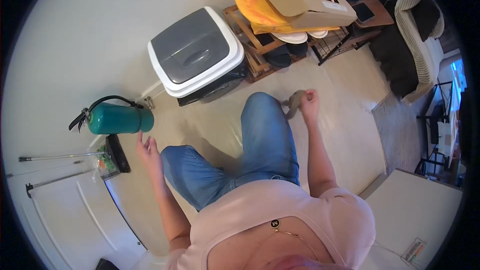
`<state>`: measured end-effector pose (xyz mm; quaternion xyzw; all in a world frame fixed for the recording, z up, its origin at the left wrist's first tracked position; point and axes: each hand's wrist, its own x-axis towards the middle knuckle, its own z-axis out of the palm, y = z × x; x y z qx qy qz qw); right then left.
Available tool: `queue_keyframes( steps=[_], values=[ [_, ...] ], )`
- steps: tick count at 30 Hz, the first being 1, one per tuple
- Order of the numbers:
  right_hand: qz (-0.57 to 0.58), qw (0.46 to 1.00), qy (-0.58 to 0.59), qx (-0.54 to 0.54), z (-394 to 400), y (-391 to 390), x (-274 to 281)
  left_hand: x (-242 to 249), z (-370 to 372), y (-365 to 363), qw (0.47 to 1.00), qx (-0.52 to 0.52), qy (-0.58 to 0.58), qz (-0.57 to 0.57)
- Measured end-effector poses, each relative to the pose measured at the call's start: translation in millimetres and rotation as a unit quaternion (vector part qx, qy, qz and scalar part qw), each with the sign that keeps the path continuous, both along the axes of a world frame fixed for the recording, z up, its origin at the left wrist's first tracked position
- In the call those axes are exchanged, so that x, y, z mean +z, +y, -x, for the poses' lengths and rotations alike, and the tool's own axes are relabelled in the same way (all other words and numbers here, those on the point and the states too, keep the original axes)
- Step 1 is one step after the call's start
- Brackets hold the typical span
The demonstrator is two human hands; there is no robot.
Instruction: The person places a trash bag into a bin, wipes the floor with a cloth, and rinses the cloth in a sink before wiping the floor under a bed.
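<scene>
A: Hands?
B: Right hand nearly closed, pinching limp grey-brown cloth; left hand half-open, seemingly empty, near a teal metal extinguisher.
A: Handling?
B: Firm fingertip grip suited it, I judged. White-and-grey plastic bin stood ahead, between hands.

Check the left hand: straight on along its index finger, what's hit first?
The left hand would likely meet the teal fire extinguisher first, though depth is unclear in this single view.
</scene>
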<state>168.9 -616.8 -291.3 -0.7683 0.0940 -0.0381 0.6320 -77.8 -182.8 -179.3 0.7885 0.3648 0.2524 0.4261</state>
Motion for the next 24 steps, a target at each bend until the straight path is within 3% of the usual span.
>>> queue_keyframes(
  steps=[1, 4, 6, 8, 9, 11, 13, 15, 16, 19, 22, 24],
  values=[
    [-0.049, 0.998, 0.039, 0.026, -3.4, 2.9, 41.5, 9.3, -9.1, -5.1, 1.0, -0.01, -0.009, 0.027],
    [-0.074, 0.993, -0.001, 0.096, -8.0, 18.6, 104.2, -2.2, -38.1, -20.3, 0.995, -0.055, -0.063, 0.051],
    [-0.156, 0.978, -0.024, 0.138, 2.7, 44.5, 138.3, -12.2, -49.4, -35.7, 0.981, -0.144, -0.058, 0.115],
    [-0.183, 0.961, -0.031, 0.206, 22.1, 71.4, 166.5, -0.1, -65.4, -72.8, 0.941, -0.184, -0.049, 0.279],
    [-0.168, 0.953, -0.029, 0.252, 36.6, 82.3, 178.5, 3.1, -68.4, -87.9, 0.903, -0.217, -0.047, 0.367],
    [-0.13, 0.916, -0.018, 0.379, 62.0, 100.4, 192.2, -12.3, -74.9, -113.1, 0.735, -0.255, -0.091, 0.621],
    [-0.121, 0.849, -0.021, 0.513, 78.0, 122.1, 201.3, 1.9, -79.8, -130.2, 0.617, -0.137, -0.102, 0.768],
    [-0.154, 0.77, -0.04, 0.618, 95.3, 148.2, 210.2, 12.3, -75.1, -129.6, 0.544, -0.195, -0.222, 0.785],
    [-0.118, 0.765, -0.044, 0.631, 97.7, 156.2, 212.4, 14.3, -71.0, -126.1, 0.505, -0.229, -0.277, 0.785],
    [-0.025, 0.752, -0.088, 0.652, 92.3, 179.2, 215.4, 11.3, -61.5, -97.4, 0.728, -0.155, -0.304, 0.594],
    [-0.009, 0.751, -0.089, 0.654, 70.2, 194.0, 221.1, 41.4, -24.5, -56.7, 0.773, 0.017, -0.357, 0.524],
    [0.026, 0.741, -0.097, 0.664, 55.9, 215.0, 247.9, 48.1, 10.4, -13.6, 0.813, 0.025, -0.408, 0.414]
  ],
)
